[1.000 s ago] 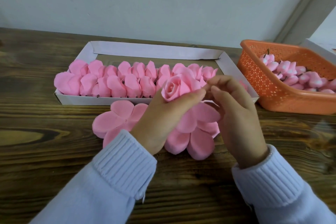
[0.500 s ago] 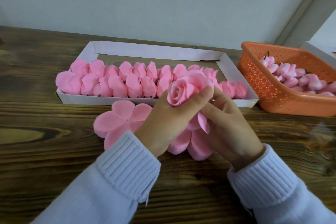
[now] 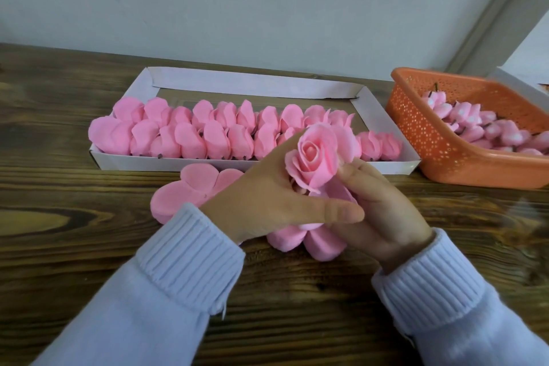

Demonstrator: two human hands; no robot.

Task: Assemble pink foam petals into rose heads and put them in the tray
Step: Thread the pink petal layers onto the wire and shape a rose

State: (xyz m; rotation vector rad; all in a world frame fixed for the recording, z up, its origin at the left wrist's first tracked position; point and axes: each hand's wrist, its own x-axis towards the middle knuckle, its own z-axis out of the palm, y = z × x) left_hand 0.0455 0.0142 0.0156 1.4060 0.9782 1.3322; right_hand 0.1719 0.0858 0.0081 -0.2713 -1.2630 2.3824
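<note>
The rose head [image 3: 315, 157] is held above the tabletop, bloom tilted up. The left hand [image 3: 267, 202] has its grip curled round the base, and the right hand [image 3: 383, 211] pinches its outer petals. The white tray [image 3: 252, 88] lies straight ahead, just beyond both hands.

Your tray [image 3: 255, 88] sits on the table [image 3: 59, 246], rose heads [image 3: 193, 137] rowed along its near side. Basket [image 3: 430, 140] just right of it, buds [image 3: 472, 122] inside. Loose petals [image 3: 190, 187] lie between you and the tray.

Rose head [image 3: 315, 157] upright, held above flat petal pieces [image 3: 190, 190]; white tray [image 3: 252, 86] holds rows of finished roses [image 3: 214, 140].
</note>
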